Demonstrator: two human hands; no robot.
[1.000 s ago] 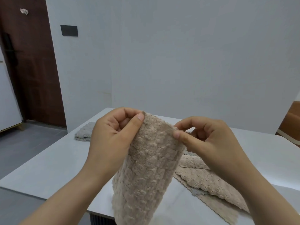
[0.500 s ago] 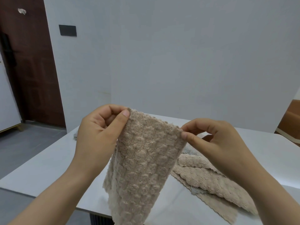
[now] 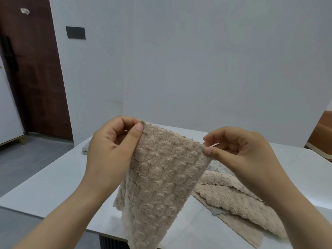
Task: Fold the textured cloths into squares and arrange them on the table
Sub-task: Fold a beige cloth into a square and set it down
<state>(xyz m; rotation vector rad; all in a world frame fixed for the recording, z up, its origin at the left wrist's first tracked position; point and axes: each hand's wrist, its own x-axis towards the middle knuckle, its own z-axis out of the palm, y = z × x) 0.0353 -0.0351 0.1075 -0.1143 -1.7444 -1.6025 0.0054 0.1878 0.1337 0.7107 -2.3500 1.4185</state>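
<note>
A beige textured cloth [image 3: 159,178] hangs in the air above the white table [image 3: 53,186]. My left hand [image 3: 113,148] pinches its upper left corner between thumb and fingers. My right hand [image 3: 240,155] pinches the upper right corner. The cloth droops down past the table's near edge. A heap of beige and grey cloths [image 3: 233,200] lies on the table to the right, partly hidden behind my right forearm. A grey cloth [image 3: 85,148] lies at the table's far left, mostly hidden by my left hand.
A white wall stands behind the table. A dark brown door [image 3: 36,74] is at the left, with grey floor [image 3: 27,159] beside the table. A brown piece of furniture [image 3: 321,133] shows at the right edge.
My hands have moved apart, spreading the cloth's top edge wider. The left hand went left and the right hand went right.
</note>
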